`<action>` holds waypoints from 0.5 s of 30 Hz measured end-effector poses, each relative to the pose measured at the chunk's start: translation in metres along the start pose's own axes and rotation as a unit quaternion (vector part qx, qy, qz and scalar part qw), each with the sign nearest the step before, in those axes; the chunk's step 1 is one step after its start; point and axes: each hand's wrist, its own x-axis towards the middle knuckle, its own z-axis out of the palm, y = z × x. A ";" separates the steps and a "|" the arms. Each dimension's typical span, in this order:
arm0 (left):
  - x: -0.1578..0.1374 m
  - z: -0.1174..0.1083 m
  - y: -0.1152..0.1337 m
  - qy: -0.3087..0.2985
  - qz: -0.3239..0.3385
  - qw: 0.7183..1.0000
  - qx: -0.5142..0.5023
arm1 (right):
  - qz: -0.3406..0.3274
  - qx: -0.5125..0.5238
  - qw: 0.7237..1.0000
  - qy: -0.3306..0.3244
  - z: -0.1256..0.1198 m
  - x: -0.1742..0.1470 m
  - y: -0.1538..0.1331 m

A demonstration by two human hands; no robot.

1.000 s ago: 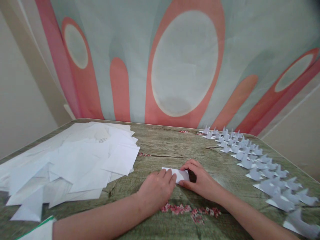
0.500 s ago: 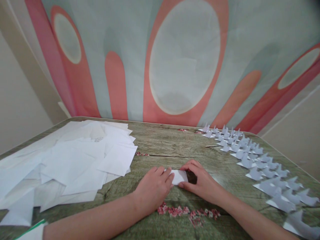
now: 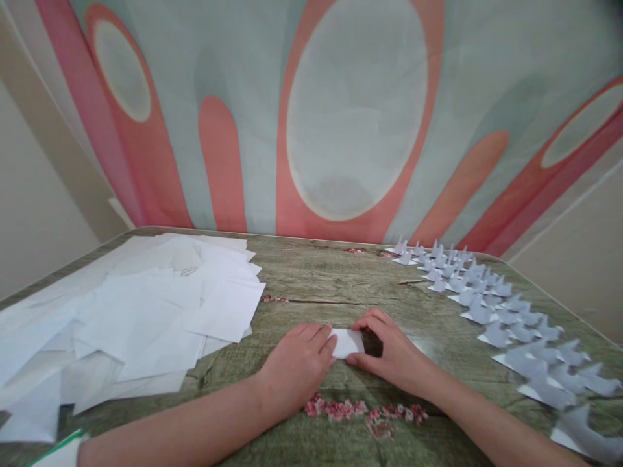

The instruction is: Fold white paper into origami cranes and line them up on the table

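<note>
A small folded piece of white paper (image 3: 348, 344) lies on the table between my two hands. My left hand (image 3: 299, 360) covers its left end, with the fingers together and pressed on the paper. From the other side, my right hand (image 3: 389, 350) pinches the right end, thumb at the near corner and fingers at the far corner. A dark gap shows between that thumb and the curled fingers. The part of the paper under my left hand is hidden.
A wide, loose pile of white paper sheets (image 3: 146, 324) covers the left of the table. Rows of folded white paper figures (image 3: 494, 334) stand along the right side. The wood-patterned tabletop (image 3: 311, 269) meets a patterned backdrop (image 3: 263, 149) behind.
The view has shifted very slightly. Both hands keep their hold on the folded paper, and nothing else has visibly moved.
</note>
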 end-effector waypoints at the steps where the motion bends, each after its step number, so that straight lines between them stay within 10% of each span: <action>1: 0.000 0.001 0.000 -0.002 0.001 1.000 -0.003 | 0.000 0.000 1.000 0.000 0.000 0.000 0.000; 15: 0.000 -0.001 0.000 -0.051 0.011 0.999 0.008 | -0.021 -0.016 1.000 0.011 0.001 -0.002 0.001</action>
